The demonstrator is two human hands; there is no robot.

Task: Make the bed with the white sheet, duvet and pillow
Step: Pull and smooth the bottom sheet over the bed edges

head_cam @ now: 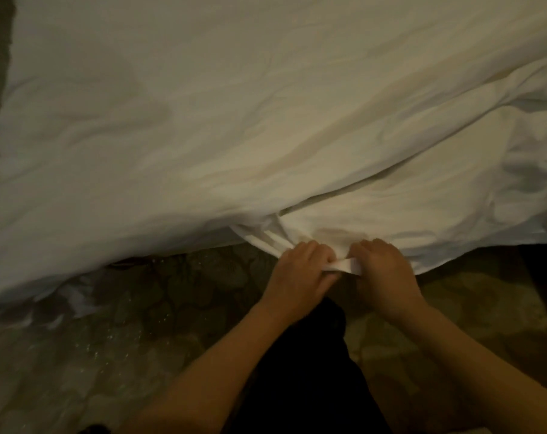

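The duvet [234, 136] spreads across the far side; at its near edge the left hand [300, 267] and right hand [382, 270], close together, both pinch a white tie [344, 265]. This looks like fastening the cover; next, the tie needs drawing into a snug knot.

Duvet [203, 104] blankets the whole upper field, and its raised fold at right bars a flat sweep across. Below its lower edge, the patterned surface [125, 324] lies open left of the hands, so passage is available there. At mid-edge, left hand [300, 270] and right hand [382, 270] sit close together, both gripping a white strip [344, 265], with only a narrow gap between them. Dark clothing [306, 371] fills the space between the forearms. A dark shape [544, 277] blocks the right margin.
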